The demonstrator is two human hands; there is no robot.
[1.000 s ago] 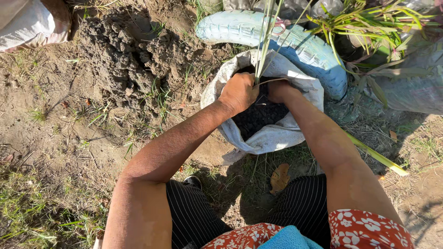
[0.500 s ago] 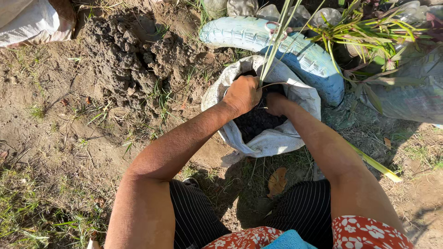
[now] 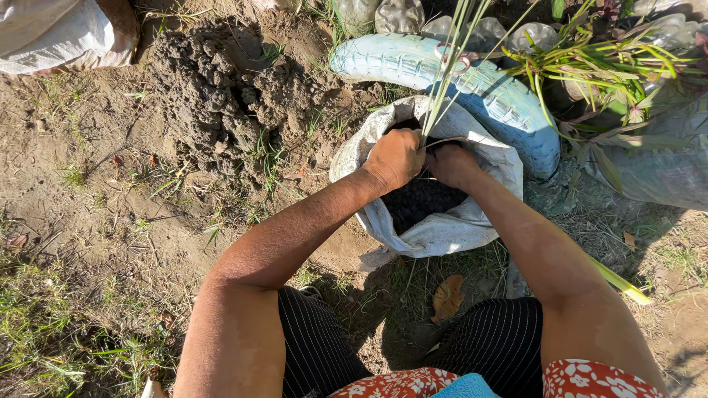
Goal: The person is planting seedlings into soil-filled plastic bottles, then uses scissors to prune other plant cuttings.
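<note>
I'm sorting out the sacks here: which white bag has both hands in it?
The white bag at centre, open and holding dark soil, beside the pale blue tyre. The other white sack lies untouched at top left.

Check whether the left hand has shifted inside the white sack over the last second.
No. The left hand stays at the base of the grass stalks, over the dark soil in the white sack, just as before.

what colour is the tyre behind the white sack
Pale blue, seen in the head view: the tyre curves behind the sack.
</note>
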